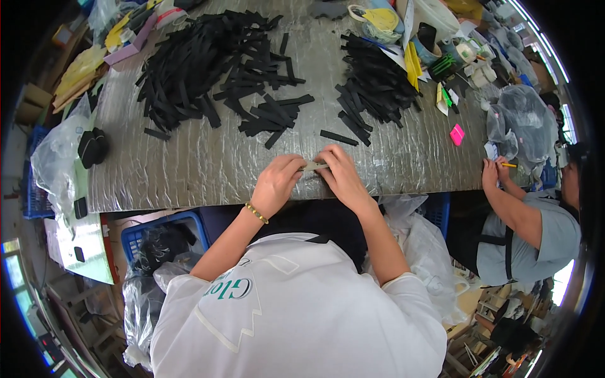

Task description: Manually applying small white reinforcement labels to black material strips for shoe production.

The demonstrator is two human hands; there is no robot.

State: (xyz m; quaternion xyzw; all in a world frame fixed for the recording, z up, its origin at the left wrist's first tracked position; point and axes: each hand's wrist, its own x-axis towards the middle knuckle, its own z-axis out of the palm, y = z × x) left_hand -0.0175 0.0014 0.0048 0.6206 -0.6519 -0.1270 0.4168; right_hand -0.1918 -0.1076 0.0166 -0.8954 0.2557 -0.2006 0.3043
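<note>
Near the front edge of the table (pixel 208 167), my left hand (pixel 277 181) and my right hand (pixel 342 175) grip a short, pale grey strip (pixel 311 166) between them. The fingers of both are closed, one at either end of it. Just beyond my fingertips lies a single black strip (pixel 338 137). A big heap of black strips (pixel 195 69) spreads over the far left, with looser ones (pixel 271 116) trailing toward me. Farther right is a smaller black pile (pixel 375 79). What the pale strip is made of I cannot tell.
Past the right pile stand cluttered containers and tools (pixel 441 57). A pink piece (pixel 457 134) lies on the right. At the table's right end a co-worker (pixel 523 233) holds a yellow pencil-like stick (pixel 509 166). Blue crates (pixel 132 236) and plastic bags (pixel 425 252) sit below the front edge.
</note>
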